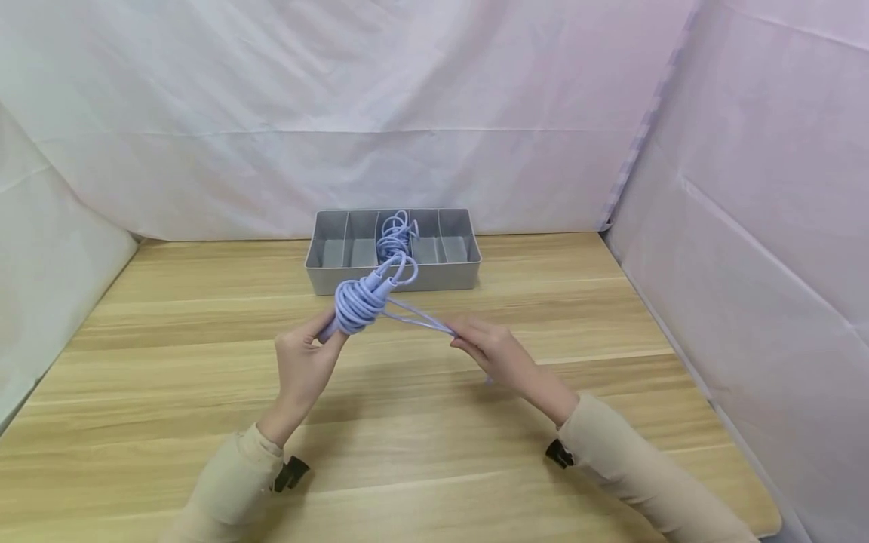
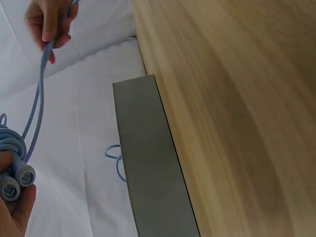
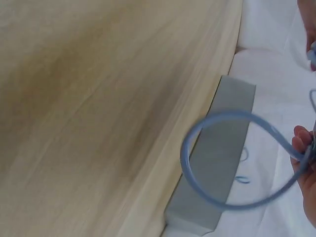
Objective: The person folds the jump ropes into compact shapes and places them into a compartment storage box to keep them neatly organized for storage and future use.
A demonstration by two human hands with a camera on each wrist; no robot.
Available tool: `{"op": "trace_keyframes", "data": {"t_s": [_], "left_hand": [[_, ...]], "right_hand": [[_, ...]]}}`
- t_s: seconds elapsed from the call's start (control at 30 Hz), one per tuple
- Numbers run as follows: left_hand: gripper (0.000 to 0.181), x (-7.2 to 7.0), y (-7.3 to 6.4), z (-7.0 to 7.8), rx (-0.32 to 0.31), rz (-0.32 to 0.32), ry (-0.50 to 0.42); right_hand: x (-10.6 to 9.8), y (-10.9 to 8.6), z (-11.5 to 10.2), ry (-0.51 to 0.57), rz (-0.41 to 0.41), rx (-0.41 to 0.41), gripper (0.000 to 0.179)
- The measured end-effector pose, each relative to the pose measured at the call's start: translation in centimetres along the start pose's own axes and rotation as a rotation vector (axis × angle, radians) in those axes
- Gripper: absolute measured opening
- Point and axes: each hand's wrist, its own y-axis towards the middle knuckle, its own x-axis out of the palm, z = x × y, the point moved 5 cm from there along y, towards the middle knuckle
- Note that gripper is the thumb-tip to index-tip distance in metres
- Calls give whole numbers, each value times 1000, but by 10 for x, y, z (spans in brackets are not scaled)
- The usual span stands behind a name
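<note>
A light blue jump rope (image 1: pixel 360 304) hangs above the table, its cord wound in several turns around its two handles (image 2: pixel 23 175). My left hand (image 1: pixel 307 367) grips the handles at their near end, with the thumb and fingers on either side. Two strands of cord run from the bundle to my right hand (image 1: pixel 498 352), which pinches them between thumb and fingertips. In the right wrist view a loop of the cord (image 3: pixel 186 160) sticks out from the right hand (image 3: pixel 307 173). A small cord loop stands at the far end of the handles.
A grey divided box (image 1: pixel 434 277) stands at the back of the wooden table (image 1: pixel 421 452). Its middle compartment holds another coiled blue cord (image 1: pixel 395 234), with loops rising above the rim. White cloth (image 1: pixel 271 173) hangs behind and along both sides.
</note>
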Motion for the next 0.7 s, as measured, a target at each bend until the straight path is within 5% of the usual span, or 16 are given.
{"op": "trace_keyframes", "data": {"t_s": [0.13, 0.4, 0.7], "left_hand": [[24, -2, -3, -5, 13, 3, 17], [18, -9, -4, -11, 63, 92, 115], [16, -19, -1, -17, 57, 128, 223]], "right_hand": [[-2, -2, -14, -13, -46, 29, 33], [-1, -7, -31, 95, -263, 312, 33], [-3, -21, -36, 125, -346, 459, 24]]}}
